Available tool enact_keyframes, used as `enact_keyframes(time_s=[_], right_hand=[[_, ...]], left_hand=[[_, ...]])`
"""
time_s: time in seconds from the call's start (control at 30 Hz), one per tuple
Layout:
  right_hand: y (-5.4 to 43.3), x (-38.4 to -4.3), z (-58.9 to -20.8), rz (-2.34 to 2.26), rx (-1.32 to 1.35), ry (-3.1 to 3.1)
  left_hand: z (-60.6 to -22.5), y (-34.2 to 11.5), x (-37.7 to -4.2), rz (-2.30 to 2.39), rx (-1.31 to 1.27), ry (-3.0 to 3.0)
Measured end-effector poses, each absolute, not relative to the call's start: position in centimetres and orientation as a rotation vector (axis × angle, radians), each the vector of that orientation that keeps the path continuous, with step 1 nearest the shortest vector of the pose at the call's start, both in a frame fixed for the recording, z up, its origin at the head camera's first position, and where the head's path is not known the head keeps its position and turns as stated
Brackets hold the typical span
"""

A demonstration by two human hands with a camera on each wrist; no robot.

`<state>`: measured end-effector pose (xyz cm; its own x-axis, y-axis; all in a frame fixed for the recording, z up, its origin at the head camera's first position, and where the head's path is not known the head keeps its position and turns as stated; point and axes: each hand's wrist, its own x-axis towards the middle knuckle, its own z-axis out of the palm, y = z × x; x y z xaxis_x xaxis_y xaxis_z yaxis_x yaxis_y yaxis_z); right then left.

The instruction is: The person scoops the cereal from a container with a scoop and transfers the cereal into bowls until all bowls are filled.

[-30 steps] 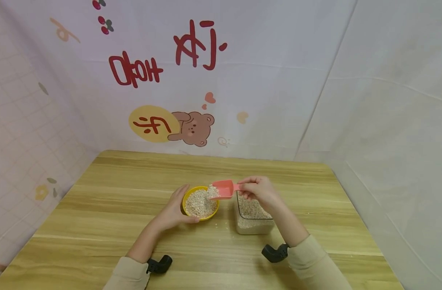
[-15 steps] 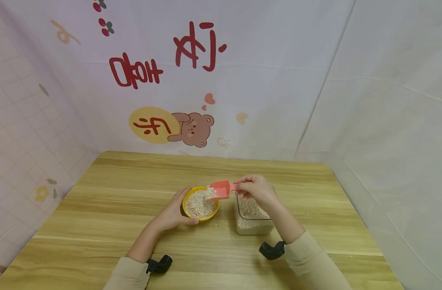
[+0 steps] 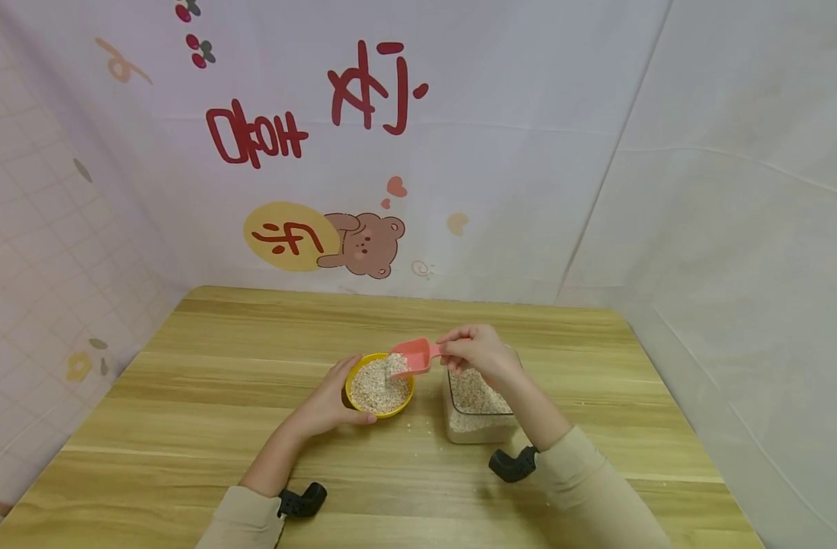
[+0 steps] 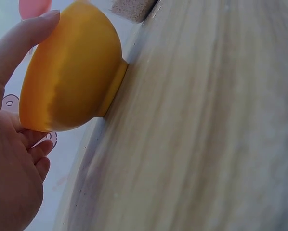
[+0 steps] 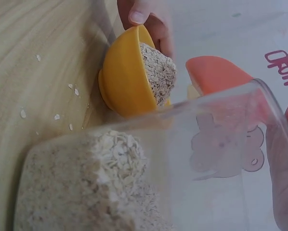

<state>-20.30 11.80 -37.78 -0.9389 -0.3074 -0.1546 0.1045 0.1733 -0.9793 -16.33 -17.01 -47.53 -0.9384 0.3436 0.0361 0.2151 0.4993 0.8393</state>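
My left hand (image 3: pixel 325 406) holds a yellow bowl (image 4: pixel 79 67) by its side, the thumb over the near rim and the fingers behind. Rolled oats (image 3: pixel 376 389) fill the bowl, which stands on the table. In the head view, my right hand (image 3: pixel 483 354) pinches the handle of a pink scoop (image 3: pixel 418 357). The scoop's front lies over the bowl's right rim, with oats at its lip. Under my right forearm stands a clear square container (image 3: pixel 480 431) of oats, partly hidden by that arm. Through its wall, the right wrist view shows heaped oats (image 5: pixel 122 154).
A few loose flakes (image 5: pixel 57 117) lie on the wooden table (image 3: pixel 254 320) between bowl and container. A printed white curtain (image 3: pixel 501 152) hangs behind the table and at both sides. Black wrist mounts (image 3: pixel 303 500) jut from the sleeves.
The scoop and my right hand have shifted slightly left, bringing the scoop's front further over the bowl. My left hand and the bowl stay put.
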Motion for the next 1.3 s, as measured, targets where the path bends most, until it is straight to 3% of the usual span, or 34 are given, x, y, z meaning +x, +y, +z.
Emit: enact_keyframes(time_s=[1.3], right_hand=[[9.2, -21.0, -33.0, -1.463, -0.424, 2.377]], left_hand=[[-47.3, -17.0, -16.3, 1.426, 0.469, 2.604]])
